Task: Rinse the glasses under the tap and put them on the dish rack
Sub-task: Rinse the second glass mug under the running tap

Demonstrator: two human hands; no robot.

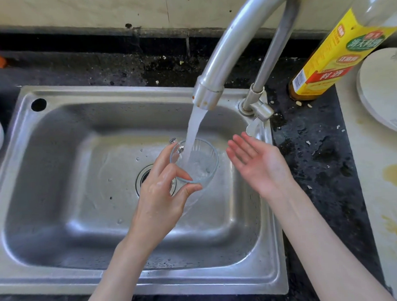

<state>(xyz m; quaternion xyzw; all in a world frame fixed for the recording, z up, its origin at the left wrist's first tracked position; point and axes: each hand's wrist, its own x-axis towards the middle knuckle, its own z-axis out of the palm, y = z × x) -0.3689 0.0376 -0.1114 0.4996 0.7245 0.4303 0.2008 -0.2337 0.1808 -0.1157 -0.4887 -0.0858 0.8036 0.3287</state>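
Gripping the glass (194, 161) by its rim with wet fingers, the left hand (159, 193) is holding it beneath the tap (209, 92) stream over the sink (56, 180). The right hand (259, 165) is waiting flat-fingered just beside. Slippage is likely; stream pressure could dislodge it.

Sink (54, 135) brushed steel; glass (201, 171) clear, glossy.

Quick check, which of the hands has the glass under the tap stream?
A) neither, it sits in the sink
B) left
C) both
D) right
B: the left hand grips the glass under the running water, while the right hand hovers open beside it, not touching.
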